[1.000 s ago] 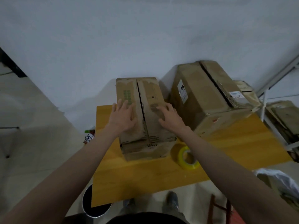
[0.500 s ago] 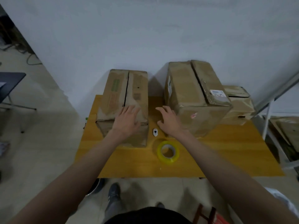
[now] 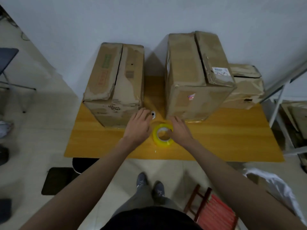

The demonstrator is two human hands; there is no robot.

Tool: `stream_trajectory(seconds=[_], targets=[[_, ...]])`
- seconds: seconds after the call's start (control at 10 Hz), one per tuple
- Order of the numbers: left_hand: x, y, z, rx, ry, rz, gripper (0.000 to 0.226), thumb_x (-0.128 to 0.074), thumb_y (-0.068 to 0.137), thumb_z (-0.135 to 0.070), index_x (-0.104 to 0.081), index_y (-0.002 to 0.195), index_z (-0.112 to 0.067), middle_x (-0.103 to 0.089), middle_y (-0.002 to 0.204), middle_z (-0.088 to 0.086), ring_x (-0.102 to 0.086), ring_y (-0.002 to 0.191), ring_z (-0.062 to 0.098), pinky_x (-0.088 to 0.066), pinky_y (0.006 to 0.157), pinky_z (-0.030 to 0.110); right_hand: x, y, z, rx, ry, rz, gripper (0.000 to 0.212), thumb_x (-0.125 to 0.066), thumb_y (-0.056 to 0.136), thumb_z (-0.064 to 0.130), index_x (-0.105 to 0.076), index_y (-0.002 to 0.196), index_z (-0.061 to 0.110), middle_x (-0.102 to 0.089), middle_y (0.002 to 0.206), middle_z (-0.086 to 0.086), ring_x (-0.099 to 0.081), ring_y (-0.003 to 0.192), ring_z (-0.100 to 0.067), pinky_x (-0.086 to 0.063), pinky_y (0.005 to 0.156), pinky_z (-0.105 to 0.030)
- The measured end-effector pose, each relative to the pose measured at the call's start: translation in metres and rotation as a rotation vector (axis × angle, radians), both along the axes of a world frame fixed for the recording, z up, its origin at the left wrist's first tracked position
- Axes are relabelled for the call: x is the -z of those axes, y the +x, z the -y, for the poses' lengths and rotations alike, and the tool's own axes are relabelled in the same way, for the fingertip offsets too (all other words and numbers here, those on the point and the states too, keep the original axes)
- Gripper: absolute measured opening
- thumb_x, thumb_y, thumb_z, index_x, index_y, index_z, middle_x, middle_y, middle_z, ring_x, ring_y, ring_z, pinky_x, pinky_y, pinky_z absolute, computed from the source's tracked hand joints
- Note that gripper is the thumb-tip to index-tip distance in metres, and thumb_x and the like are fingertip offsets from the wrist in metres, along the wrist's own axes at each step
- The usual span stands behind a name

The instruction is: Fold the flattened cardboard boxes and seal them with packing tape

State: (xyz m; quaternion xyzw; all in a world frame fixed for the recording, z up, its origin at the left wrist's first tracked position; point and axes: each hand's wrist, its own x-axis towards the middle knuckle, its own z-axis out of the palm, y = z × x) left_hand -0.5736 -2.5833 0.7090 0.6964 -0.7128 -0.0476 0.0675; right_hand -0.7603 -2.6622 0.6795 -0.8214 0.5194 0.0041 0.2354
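Observation:
Three folded cardboard boxes stand at the back of the yellow table (image 3: 232, 138): a left box (image 3: 114, 83) with its top flaps closed along an untaped seam, a taller middle box (image 3: 196, 75), and a small box (image 3: 245, 87) behind it on the right. A yellow tape roll (image 3: 163, 141) lies flat near the table's front. My right hand (image 3: 181, 130) is on the roll's right side, with the thumb tip inside the core. My left hand (image 3: 137, 125) hovers with relaxed fingers just left of the roll. Its fingertips are close to a small white object (image 3: 153, 114).
A red slatted stool (image 3: 214, 211) stands by my right leg. A black bin (image 3: 83, 165) sits under the table's left front. A white plastic bag (image 3: 274, 185) lies at the right. A metal rack (image 3: 282, 90) stands beside the table. A folding chair (image 3: 6, 63) is far left.
Both hands left the box tops and drew back to the table's front. My right hand came onto the tape roll. My left hand came down beside the small white object.

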Motion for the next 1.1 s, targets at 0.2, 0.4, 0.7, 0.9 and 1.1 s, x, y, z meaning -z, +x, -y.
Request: stream_trajectory(seconds=[0.2, 0.4, 0.7, 0.9, 1.1], targets=[[0.043, -0.009, -0.001, 0.001, 0.221, -0.067, 0.048, -0.053, 0.094, -0.018, -0.045, 0.141, -0.013, -0.041, 0.146, 0.009, -0.032, 0.14, 0.028, -0.027, 0.114, 0.04, 0.049, -0.006, -0.007, -0.011, 0.154, -0.1, 0.053, -0.058, 0.096, 0.013, -0.039, 0.146, 0.014, -0.044, 0.14, -0.01, -0.049, 0.123, -0.037, -0.049, 0.09, -0.049], [0.07, 0.009, -0.004, -0.082, 0.361, -0.123, 0.049, -0.055, 0.094, -0.022, -0.048, 0.142, -0.017, -0.039, 0.152, 0.007, -0.03, 0.143, 0.026, -0.031, 0.114, 0.04, 0.1, 0.001, -0.001, -0.052, 0.432, -0.21, 0.068, -0.052, 0.096, 0.004, -0.024, 0.156, 0.016, -0.026, 0.16, -0.012, -0.056, 0.116, -0.038, -0.048, 0.077, -0.041], [0.081, 0.012, 0.012, -0.046, 0.377, -0.13, 0.044, -0.055, 0.095, -0.025, -0.052, 0.139, -0.018, -0.047, 0.144, 0.005, -0.038, 0.138, 0.025, -0.035, 0.11, 0.039, 0.11, -0.02, -0.001, 0.049, 0.535, -0.346, 0.036, -0.053, 0.096, 0.006, -0.049, 0.131, 0.003, -0.008, 0.163, -0.011, -0.046, 0.066, -0.022, -0.04, 0.067, -0.033], [0.074, -0.001, 0.026, 0.0, 0.409, -0.124, 0.048, -0.054, 0.096, -0.027, -0.046, 0.143, -0.019, -0.036, 0.153, 0.005, -0.036, 0.14, 0.025, -0.035, 0.109, 0.04, 0.085, -0.058, 0.0, 0.064, 0.477, -0.274, 0.062, -0.052, 0.095, 0.006, -0.03, 0.153, 0.014, -0.026, 0.158, -0.01, -0.058, 0.104, -0.038, -0.043, 0.073, -0.039], [0.059, -0.002, 0.022, -0.001, 0.411, -0.145, 0.05, -0.056, 0.096, -0.028, -0.045, 0.143, -0.018, -0.033, 0.154, 0.006, -0.037, 0.14, 0.027, -0.039, 0.108, 0.043, 0.04, -0.048, 0.012, 0.054, 0.342, -0.108, 0.052, -0.059, 0.095, 0.016, -0.045, 0.145, 0.018, -0.042, 0.14, -0.012, -0.053, 0.119, -0.035, -0.048, 0.095, -0.047]])
